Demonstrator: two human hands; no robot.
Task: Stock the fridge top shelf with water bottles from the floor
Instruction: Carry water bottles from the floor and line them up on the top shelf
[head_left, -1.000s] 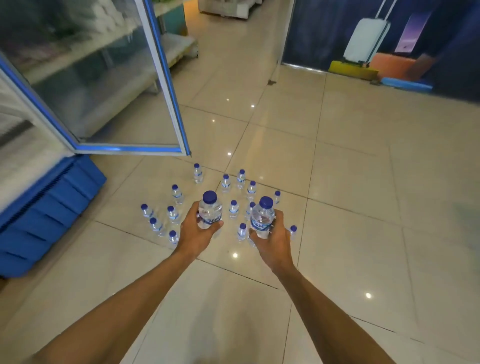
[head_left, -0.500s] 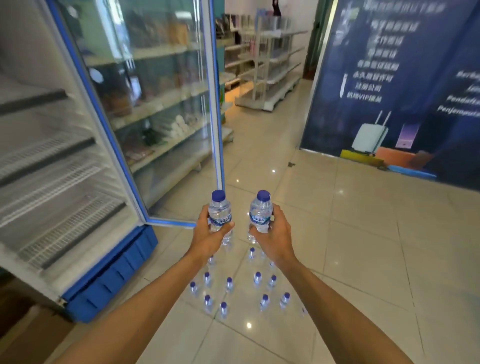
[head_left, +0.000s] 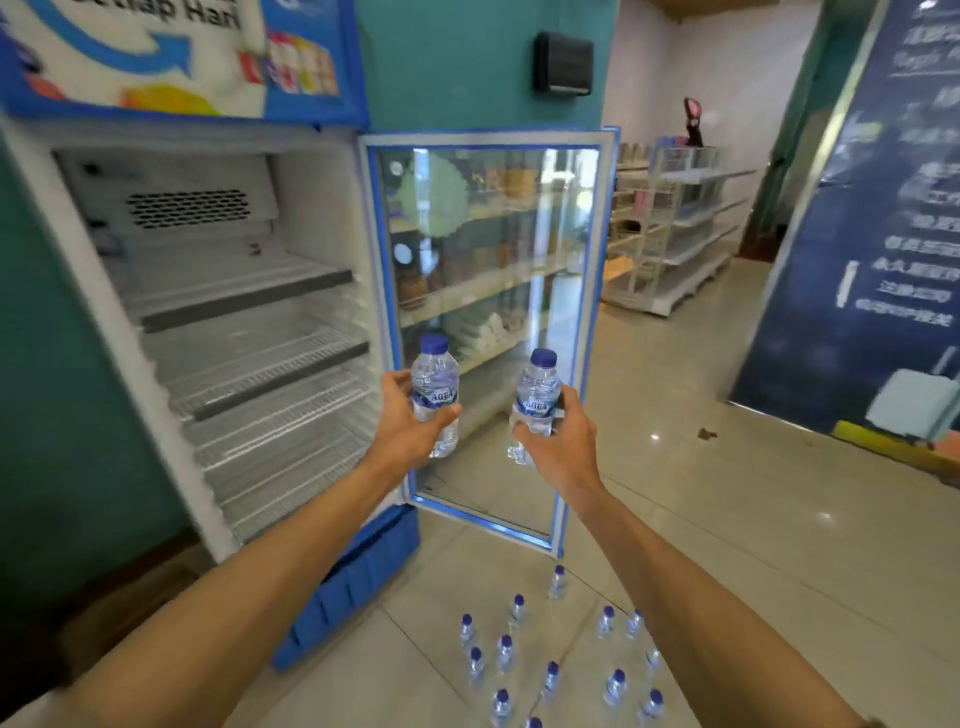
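My left hand (head_left: 402, 423) grips a small clear water bottle (head_left: 435, 382) with a blue cap, held upright. My right hand (head_left: 563, 439) grips a second such bottle (head_left: 537, 392), also upright. Both bottles hang in front of the open glass door (head_left: 488, 322), to the right of the fridge opening. The fridge (head_left: 171, 322) stands open on the left; its top shelf (head_left: 244, 288) is a bare wire rack with a dark front strip, up and left of my hands. Several more bottles (head_left: 556, 660) stand on the floor below.
Lower wire shelves (head_left: 270, 410) sit bare inside the fridge. The door swings out to the right of the opening. A blue poster board (head_left: 872, 249) leans at the right, and white store shelving (head_left: 675, 228) stands at the back. The floor is glossy tile (head_left: 727, 519).
My view has tilted up from the floor to the fridge. Both hands have lifted their bottles higher, and the bottles are now farther apart in front of the door.
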